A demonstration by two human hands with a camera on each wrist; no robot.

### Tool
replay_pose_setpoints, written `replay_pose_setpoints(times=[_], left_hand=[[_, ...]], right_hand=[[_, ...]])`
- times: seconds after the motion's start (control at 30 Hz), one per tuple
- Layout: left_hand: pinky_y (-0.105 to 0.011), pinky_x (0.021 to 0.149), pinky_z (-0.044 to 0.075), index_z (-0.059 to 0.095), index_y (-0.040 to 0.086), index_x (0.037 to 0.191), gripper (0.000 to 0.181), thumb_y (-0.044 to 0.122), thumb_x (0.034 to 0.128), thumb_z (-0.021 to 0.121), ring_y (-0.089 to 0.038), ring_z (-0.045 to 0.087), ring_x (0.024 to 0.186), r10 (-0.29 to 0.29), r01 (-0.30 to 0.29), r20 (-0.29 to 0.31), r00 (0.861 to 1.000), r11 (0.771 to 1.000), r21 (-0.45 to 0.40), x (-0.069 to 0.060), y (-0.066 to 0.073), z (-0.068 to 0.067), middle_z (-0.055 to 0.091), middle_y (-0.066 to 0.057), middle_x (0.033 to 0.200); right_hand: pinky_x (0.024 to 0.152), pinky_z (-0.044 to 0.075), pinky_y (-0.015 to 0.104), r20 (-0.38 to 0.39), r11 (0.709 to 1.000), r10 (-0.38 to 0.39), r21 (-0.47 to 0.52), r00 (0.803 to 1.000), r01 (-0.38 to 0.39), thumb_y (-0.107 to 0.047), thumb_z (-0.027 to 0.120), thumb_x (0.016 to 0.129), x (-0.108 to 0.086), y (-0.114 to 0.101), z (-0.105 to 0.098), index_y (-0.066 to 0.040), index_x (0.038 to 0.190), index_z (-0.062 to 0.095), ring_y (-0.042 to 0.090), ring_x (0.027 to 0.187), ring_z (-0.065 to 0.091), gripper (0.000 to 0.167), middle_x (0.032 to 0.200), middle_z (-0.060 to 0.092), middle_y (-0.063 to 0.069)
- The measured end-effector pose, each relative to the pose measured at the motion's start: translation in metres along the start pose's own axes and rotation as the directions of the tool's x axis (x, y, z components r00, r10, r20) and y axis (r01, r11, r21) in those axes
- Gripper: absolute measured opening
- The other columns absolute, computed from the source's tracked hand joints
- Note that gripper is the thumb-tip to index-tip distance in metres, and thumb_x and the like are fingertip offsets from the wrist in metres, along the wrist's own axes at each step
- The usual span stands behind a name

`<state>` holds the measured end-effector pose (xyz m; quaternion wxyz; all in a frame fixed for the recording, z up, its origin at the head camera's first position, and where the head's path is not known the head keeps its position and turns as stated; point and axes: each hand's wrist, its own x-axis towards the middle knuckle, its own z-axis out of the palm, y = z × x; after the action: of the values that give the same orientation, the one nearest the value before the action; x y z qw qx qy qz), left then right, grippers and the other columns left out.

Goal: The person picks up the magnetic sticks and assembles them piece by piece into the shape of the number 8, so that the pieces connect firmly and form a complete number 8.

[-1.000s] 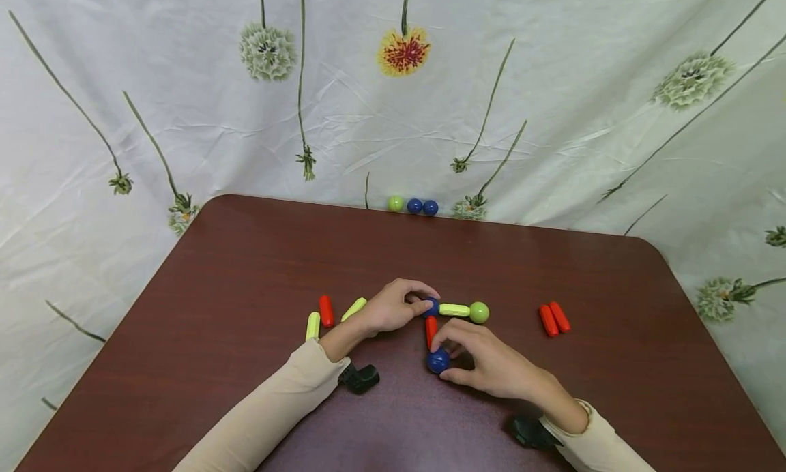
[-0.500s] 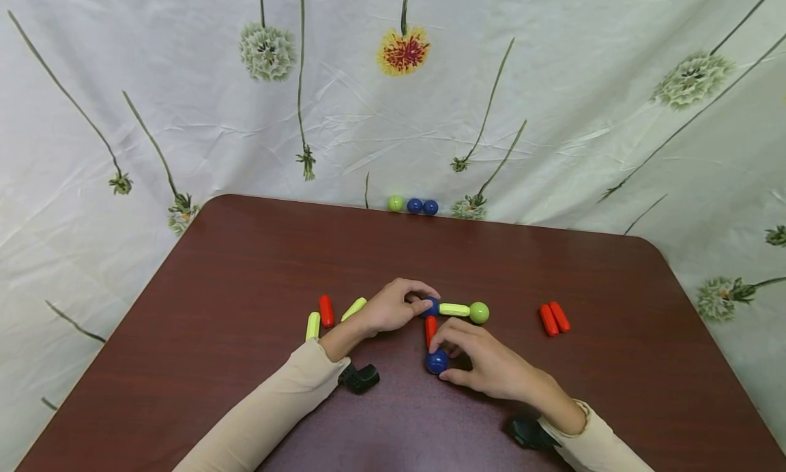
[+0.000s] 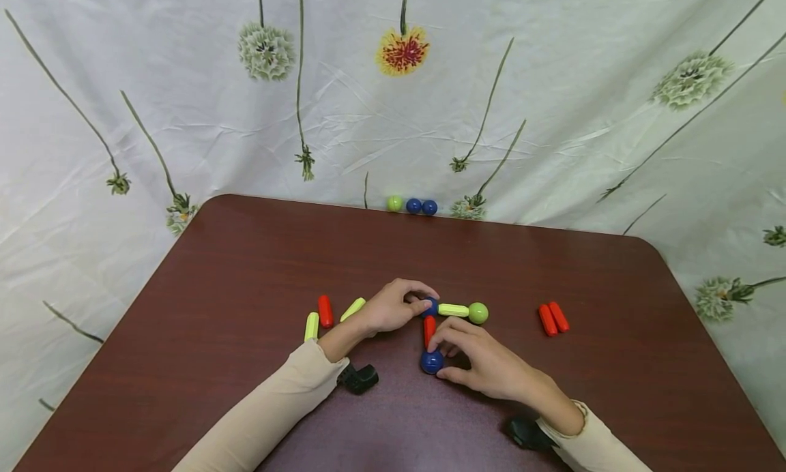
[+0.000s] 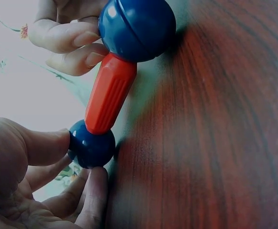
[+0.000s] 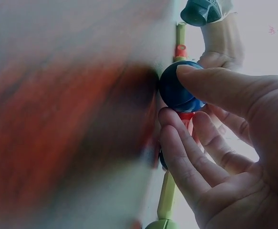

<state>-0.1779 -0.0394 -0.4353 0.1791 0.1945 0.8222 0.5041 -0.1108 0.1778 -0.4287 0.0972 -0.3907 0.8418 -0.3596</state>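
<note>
My left hand [image 3: 393, 308] pinches a blue ball [image 3: 431, 307] between thumb and fingers. From that ball a yellow-green stick [image 3: 453, 310] runs right to a green ball [image 3: 477, 313], and a red stick [image 3: 429, 331] runs toward the near side to a second blue ball [image 3: 432, 361]. My right hand [image 3: 491, 363] holds this nearer ball, thumb on one side and fingers on the other. In the left wrist view the red stick [image 4: 111, 93] joins both blue balls. The right wrist view shows the thumb on the nearer blue ball [image 5: 179, 88].
Left of my left hand lie a red stick [image 3: 325, 311] and two yellow-green sticks [image 3: 312, 326]. Two red sticks [image 3: 554, 318] lie side by side at the right. A green ball [image 3: 395, 203] and two blue balls [image 3: 421, 207] sit at the table's far edge.
The nearer blue ball, with my right fingertips, has shifted slightly left, and the red stick's near end has swung with it. My left hand stays in place on the other blue ball.
</note>
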Motion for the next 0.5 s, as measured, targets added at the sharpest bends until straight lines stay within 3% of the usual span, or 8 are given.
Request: replay_pose_setpoints(times=[0.33, 0.5], left_hand=[[-0.026, 0.08, 0.052, 0.071, 0.011, 0.121, 0.023, 0.013, 0.1008, 0.06, -0.013, 0.065, 0.093, -0.005, 0.005, 0.016, 1.0, 1.0, 0.011, -0.0003, 0.0006, -0.0001, 0.069, -0.007, 0.116], [-0.027, 0.08, 0.051, 0.07, 0.011, 0.122, 0.026, 0.013, 0.0967, 0.067, -0.015, 0.062, 0.096, -0.015, 0.014, 0.052, 0.999, 1.0, 0.006, 0.0001, 0.0008, -0.0024, 0.067, -0.007, 0.115]], right_hand=[[0.083, 0.056, 0.026, -0.001, 1.0, -0.001, -0.007, 1.0, 0.001, -0.009, 0.082, 0.083, -0.0003, 0.0, 0.0007, -0.015, 0.111, 0.063, 0.005, 0.096, 0.063, 0.034, 0.113, 0.056, -0.004], [0.083, 0.056, 0.026, 0.006, 1.0, 0.005, -0.006, 1.0, -0.005, -0.008, 0.082, 0.083, -0.0001, 0.0, -0.0001, -0.015, 0.111, 0.063, 0.006, 0.096, 0.063, 0.034, 0.113, 0.056, -0.003]])
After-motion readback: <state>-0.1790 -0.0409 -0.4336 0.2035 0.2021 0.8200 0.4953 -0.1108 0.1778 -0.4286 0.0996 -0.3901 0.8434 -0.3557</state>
